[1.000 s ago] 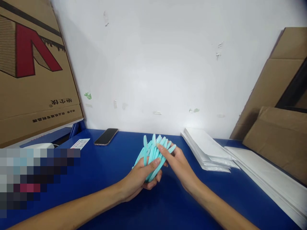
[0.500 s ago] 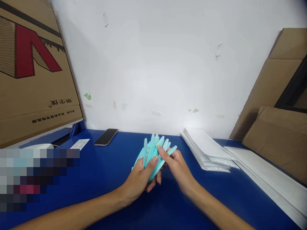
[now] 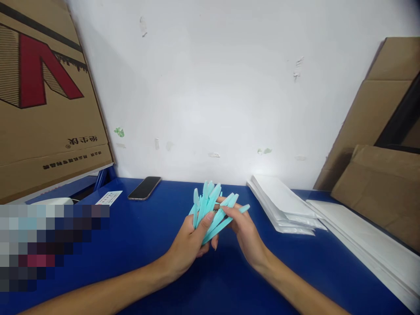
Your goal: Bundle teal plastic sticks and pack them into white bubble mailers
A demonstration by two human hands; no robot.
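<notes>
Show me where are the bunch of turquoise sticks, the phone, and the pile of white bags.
turquoise sticks [image 3: 210, 205]: head view, middle of the fanned bunch.
phone [image 3: 145, 187]: head view, centre of its dark screen.
white bags [image 3: 282, 199]: head view, top bag's face.

The right hand [image 3: 244, 227] now draws a few sticks [image 3: 229, 210] sideways out of the turquoise bundle [image 3: 205, 203] (the left hand [image 3: 192, 245] grips it), splaying them rightward, slightly higher than before.
</notes>
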